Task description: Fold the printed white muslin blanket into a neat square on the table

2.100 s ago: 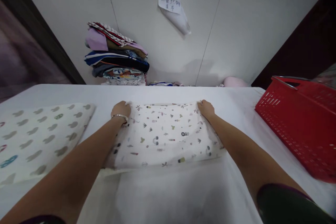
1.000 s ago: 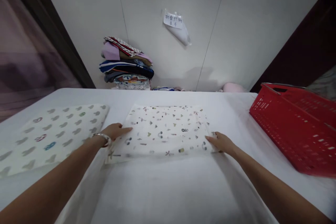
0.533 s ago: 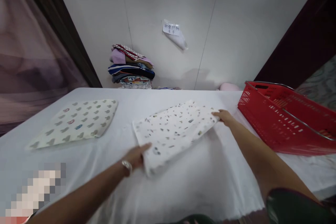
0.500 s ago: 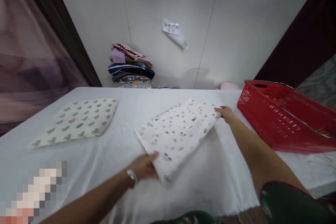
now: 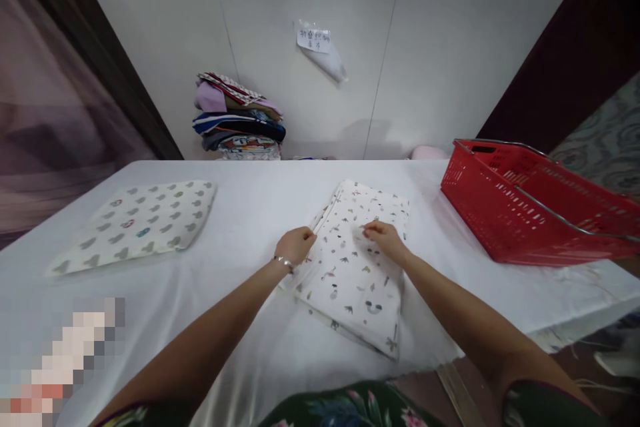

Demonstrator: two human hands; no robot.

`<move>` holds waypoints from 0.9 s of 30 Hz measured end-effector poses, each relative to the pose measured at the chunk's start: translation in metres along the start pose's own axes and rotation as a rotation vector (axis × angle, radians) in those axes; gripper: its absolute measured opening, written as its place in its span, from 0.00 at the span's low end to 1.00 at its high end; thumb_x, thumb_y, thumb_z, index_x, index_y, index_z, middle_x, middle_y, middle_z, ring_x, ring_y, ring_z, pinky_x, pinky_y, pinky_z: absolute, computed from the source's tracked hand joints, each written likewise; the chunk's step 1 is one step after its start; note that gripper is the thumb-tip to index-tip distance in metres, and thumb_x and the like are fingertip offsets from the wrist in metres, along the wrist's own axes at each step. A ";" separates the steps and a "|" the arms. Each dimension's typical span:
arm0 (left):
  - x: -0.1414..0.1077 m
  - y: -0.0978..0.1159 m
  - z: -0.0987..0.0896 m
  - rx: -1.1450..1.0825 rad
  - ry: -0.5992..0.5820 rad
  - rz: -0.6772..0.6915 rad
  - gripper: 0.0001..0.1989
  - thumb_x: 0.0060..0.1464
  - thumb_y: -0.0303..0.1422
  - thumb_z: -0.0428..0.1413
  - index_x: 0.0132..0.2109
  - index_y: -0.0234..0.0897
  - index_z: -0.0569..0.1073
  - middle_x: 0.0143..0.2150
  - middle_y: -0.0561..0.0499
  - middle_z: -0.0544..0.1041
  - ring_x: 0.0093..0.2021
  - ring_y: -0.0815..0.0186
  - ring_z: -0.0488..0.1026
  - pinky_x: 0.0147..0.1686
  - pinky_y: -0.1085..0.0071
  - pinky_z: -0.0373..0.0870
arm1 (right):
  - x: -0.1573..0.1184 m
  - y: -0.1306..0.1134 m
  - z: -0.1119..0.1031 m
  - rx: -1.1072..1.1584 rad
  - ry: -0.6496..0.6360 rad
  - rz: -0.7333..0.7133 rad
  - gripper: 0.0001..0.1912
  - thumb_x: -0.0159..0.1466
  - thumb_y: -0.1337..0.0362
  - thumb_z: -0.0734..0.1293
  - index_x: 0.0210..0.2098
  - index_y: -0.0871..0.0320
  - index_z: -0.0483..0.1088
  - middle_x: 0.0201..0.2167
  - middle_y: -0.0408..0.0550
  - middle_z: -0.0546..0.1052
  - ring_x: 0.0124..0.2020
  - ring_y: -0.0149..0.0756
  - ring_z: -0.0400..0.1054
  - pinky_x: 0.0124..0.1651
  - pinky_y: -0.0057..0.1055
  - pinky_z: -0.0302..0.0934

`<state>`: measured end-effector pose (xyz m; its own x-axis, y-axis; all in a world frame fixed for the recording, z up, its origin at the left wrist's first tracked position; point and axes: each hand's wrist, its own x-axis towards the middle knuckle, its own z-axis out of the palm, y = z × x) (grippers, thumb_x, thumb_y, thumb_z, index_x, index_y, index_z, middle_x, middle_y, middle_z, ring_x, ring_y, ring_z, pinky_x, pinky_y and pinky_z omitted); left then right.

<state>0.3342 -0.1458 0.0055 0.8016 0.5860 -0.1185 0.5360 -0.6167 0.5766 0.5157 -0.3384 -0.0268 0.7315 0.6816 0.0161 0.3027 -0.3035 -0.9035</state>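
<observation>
A: While its lower layer pokes out, is the white small-printed rectangular fabric done?
B: Folded; squaring seems outstanding. On white-draped table; left hand pinches its edge, right hand its upper face.

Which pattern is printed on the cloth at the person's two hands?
The cloth is white with small scattered motifs, mostly grey, some greenish. Best view: head.

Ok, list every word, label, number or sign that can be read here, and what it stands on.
"折叠织物": likely reading of the upper handwritten line on the paper note on the wall; slightly blurred.
Lower line, same note: possibly "桌布", too blurred to be sure.
No readable text on the small-motif white cloth, grey-motif cloth, red shopping basket or fabric stack.
</observation>
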 end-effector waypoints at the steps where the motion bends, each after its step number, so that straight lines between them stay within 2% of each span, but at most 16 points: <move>1: 0.012 0.001 0.005 0.061 0.018 -0.008 0.11 0.51 0.39 0.48 0.33 0.40 0.73 0.36 0.51 0.76 0.37 0.65 0.71 0.35 0.70 0.65 | -0.003 -0.005 0.012 0.014 -0.059 0.005 0.12 0.55 0.61 0.61 0.35 0.59 0.70 0.31 0.46 0.76 0.33 0.33 0.69 0.37 0.27 0.62; 5: 0.038 0.003 0.025 0.195 0.013 -0.054 0.14 0.51 0.41 0.48 0.39 0.39 0.72 0.45 0.47 0.74 0.42 0.62 0.70 0.37 0.68 0.65 | 0.002 -0.016 0.045 -0.035 -0.172 0.033 0.11 0.56 0.65 0.62 0.39 0.58 0.69 0.26 0.42 0.74 0.28 0.29 0.68 0.31 0.23 0.61; 8: 0.042 0.006 0.032 0.262 0.004 -0.077 0.16 0.51 0.42 0.47 0.41 0.38 0.71 0.45 0.45 0.72 0.42 0.60 0.70 0.38 0.66 0.66 | 0.016 -0.019 0.059 -0.092 -0.179 0.086 0.13 0.56 0.65 0.63 0.42 0.57 0.68 0.26 0.41 0.73 0.24 0.27 0.67 0.24 0.21 0.58; 11: 0.039 0.010 0.035 0.322 0.029 -0.015 0.13 0.52 0.39 0.47 0.41 0.38 0.70 0.45 0.45 0.72 0.43 0.60 0.69 0.38 0.66 0.66 | 0.030 -0.021 0.068 -0.081 -0.163 0.193 0.13 0.58 0.63 0.63 0.43 0.57 0.65 0.28 0.42 0.74 0.18 0.24 0.65 0.19 0.20 0.56; 15: 0.032 0.012 0.040 0.405 0.085 0.133 0.11 0.53 0.34 0.47 0.42 0.38 0.69 0.46 0.44 0.70 0.48 0.60 0.66 0.40 0.66 0.65 | 0.049 -0.027 0.075 -0.147 -0.158 0.248 0.11 0.60 0.58 0.62 0.34 0.59 0.66 0.23 0.43 0.73 0.14 0.25 0.62 0.17 0.22 0.55; 19: 0.028 0.013 0.045 0.440 0.096 0.209 0.12 0.55 0.30 0.44 0.43 0.38 0.69 0.45 0.43 0.69 0.48 0.59 0.65 0.43 0.64 0.64 | 0.068 -0.038 0.080 -0.336 -0.196 0.223 0.17 0.60 0.55 0.61 0.21 0.60 0.66 0.13 0.44 0.69 0.12 0.28 0.61 0.19 0.24 0.57; 22: 0.025 0.012 0.048 0.445 0.090 0.238 0.12 0.55 0.28 0.43 0.43 0.36 0.69 0.44 0.43 0.70 0.47 0.59 0.65 0.42 0.64 0.63 | 0.078 -0.045 0.085 -0.378 -0.229 0.234 0.20 0.59 0.55 0.63 0.16 0.60 0.65 0.10 0.45 0.68 0.11 0.29 0.61 0.19 0.25 0.57; 25: 0.021 0.012 0.050 0.424 0.085 0.337 0.12 0.55 0.27 0.43 0.42 0.36 0.70 0.43 0.43 0.71 0.46 0.60 0.66 0.42 0.64 0.63 | 0.081 -0.047 0.087 -0.289 -0.244 0.317 0.17 0.56 0.59 0.66 0.15 0.60 0.64 0.09 0.46 0.67 0.10 0.30 0.60 0.17 0.26 0.56; 27: 0.021 0.012 0.048 0.361 0.047 0.339 0.12 0.57 0.31 0.43 0.39 0.37 0.71 0.43 0.44 0.72 0.45 0.61 0.68 0.40 0.66 0.63 | 0.080 -0.044 0.086 -0.210 -0.251 0.354 0.13 0.54 0.65 0.66 0.15 0.61 0.64 0.09 0.45 0.67 0.10 0.30 0.60 0.15 0.25 0.54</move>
<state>0.3703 -0.1665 -0.0286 0.9383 0.3390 0.0681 0.3116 -0.9144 0.2582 0.5085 -0.2129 -0.0222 0.6499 0.6436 -0.4042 0.1974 -0.6565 -0.7280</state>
